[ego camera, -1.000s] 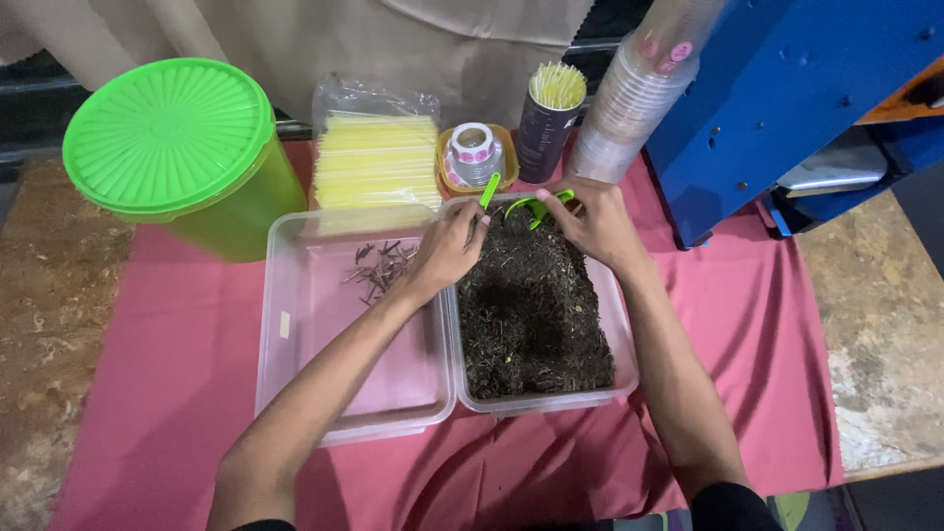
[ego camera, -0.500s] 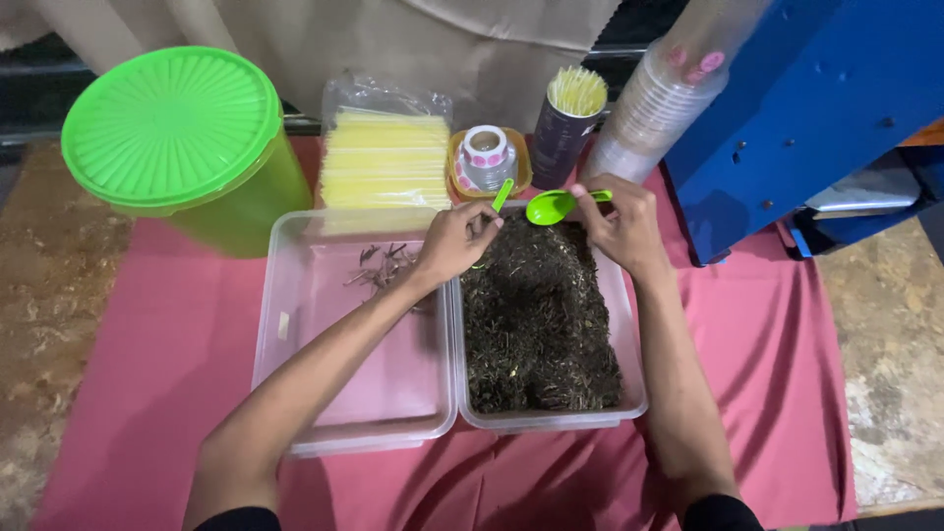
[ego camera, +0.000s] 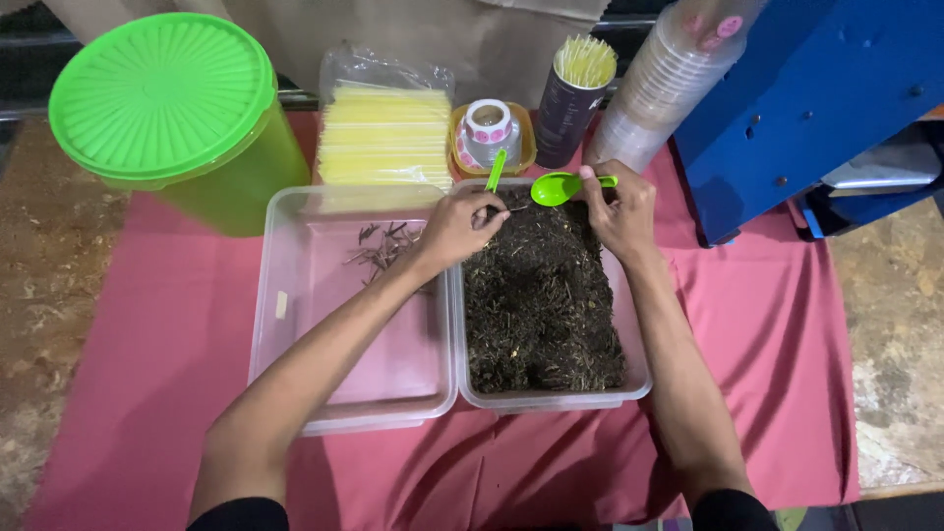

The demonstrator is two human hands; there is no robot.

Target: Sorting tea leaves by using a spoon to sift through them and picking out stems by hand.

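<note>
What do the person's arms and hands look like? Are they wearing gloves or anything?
No gloves. Both hands, the left hand and the right hand, are bare, and so are the forearms. No rings, watch or bracelets show. Near the bottom edge of the picture a bit of black sleeve covers each upper arm.

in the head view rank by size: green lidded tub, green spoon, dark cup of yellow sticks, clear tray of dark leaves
1. Clear plastic tray of dark leaves; round green lidded tub looks close, so unsure.
3. Dark cup of yellow sticks.
4. Green plastic spoon.

Cup stack (ego camera: 661, 84) cut by top edge; blue machine (ego camera: 826, 88) cropped right.
</note>
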